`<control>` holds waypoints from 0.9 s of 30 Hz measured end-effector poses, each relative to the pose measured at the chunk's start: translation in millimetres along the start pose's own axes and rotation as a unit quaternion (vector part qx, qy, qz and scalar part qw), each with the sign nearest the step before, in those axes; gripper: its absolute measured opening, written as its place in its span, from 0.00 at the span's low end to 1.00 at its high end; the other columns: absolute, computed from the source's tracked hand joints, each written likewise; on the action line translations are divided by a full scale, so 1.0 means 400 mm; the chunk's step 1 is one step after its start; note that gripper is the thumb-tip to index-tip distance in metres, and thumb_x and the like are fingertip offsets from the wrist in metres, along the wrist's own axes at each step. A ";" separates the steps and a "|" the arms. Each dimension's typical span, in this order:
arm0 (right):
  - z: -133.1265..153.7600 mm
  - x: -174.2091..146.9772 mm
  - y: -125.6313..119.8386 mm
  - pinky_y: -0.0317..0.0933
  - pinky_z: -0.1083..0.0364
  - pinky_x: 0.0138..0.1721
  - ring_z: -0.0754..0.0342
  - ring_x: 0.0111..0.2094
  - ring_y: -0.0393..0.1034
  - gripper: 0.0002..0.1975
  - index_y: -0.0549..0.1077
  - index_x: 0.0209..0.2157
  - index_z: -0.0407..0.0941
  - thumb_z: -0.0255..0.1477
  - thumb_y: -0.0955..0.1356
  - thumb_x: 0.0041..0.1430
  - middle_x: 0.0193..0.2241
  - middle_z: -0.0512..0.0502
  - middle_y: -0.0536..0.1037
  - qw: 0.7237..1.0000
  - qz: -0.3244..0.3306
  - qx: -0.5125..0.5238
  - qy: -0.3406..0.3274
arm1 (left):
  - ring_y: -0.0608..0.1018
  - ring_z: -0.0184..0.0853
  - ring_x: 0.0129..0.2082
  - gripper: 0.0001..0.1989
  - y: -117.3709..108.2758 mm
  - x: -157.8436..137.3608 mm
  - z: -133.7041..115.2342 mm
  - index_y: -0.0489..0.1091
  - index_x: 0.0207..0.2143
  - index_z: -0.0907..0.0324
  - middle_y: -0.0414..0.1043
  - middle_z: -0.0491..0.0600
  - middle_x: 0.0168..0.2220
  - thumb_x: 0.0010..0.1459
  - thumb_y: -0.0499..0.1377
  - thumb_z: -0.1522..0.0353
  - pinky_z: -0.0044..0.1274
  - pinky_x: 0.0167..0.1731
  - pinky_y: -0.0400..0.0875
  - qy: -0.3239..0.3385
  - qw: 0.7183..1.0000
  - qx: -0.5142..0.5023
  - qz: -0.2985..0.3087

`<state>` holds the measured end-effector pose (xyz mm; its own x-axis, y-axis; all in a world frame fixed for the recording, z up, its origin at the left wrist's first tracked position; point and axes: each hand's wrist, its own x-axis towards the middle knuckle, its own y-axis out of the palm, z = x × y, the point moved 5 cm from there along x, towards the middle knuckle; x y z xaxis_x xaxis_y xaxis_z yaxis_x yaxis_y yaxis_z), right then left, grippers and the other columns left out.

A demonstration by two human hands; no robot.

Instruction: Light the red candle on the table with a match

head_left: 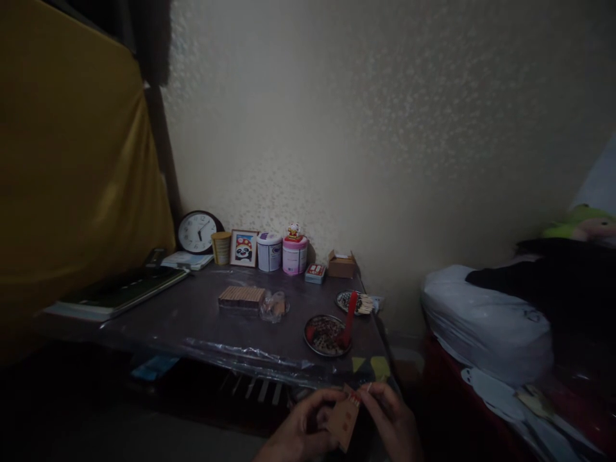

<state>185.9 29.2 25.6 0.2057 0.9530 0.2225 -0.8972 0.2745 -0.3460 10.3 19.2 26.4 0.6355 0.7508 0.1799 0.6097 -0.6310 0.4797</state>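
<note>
Low in the view, my left hand (304,427) grips a small brown cardboard matchbox (343,422) with red marks on its face. Red-tipped matchsticks (354,399) show at its upper end. Fingers of my right hand (393,420) are pinched together at that end, on what looks like a thin pale matchstick (369,387). Just beyond the hands, a round metal dish (317,350) holds dark and red bits, with a red spoon (351,314) standing in it. Behind it, pale sticks (364,304) lie across a second dish (342,297).
On the plastic-covered table (192,308) are a row of brown boxes (241,297), a crumpled clear bag (273,307) and yellow pieces (380,367). A clock (198,232), tubs (294,256) and an open carton (341,264) line the wall. A white bag (486,321) lies to the right.
</note>
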 end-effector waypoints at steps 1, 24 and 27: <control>0.000 0.000 0.001 0.65 0.61 0.31 0.52 0.31 0.74 0.12 0.73 0.24 0.48 0.42 0.68 0.48 0.25 0.51 0.78 1.000 0.002 0.000 0.003 | 0.72 0.37 0.45 0.23 -0.001 0.002 -0.001 0.71 0.44 0.53 0.67 0.50 0.51 0.42 0.67 0.71 0.26 0.43 0.62 0.008 1.000 0.007 -0.001; 0.033 -0.009 0.016 0.65 0.60 0.31 0.53 0.29 0.72 0.15 0.71 0.23 0.46 0.44 0.69 0.46 0.23 0.51 0.75 0.997 0.019 0.080 -0.006 | 0.67 0.45 0.52 0.27 0.016 0.006 -0.026 0.73 0.42 0.50 0.61 0.51 0.54 0.35 0.71 0.65 0.32 0.52 0.57 -0.021 0.999 0.047 -0.003; 0.037 -0.012 0.016 0.65 0.60 0.31 0.52 0.29 0.72 0.15 0.71 0.23 0.46 0.44 0.68 0.46 0.23 0.51 0.75 0.996 0.018 0.089 -0.001 | 0.68 0.44 0.51 0.26 0.013 0.008 -0.019 0.73 0.42 0.50 0.62 0.50 0.53 0.36 0.71 0.65 0.32 0.52 0.57 -0.007 0.999 0.041 0.006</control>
<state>173.4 24.4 35.9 0.1717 0.9617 0.2139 -0.9593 0.2126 -0.1859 12.0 19.8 36.1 0.6491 0.7406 0.1739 0.6384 -0.6546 0.4050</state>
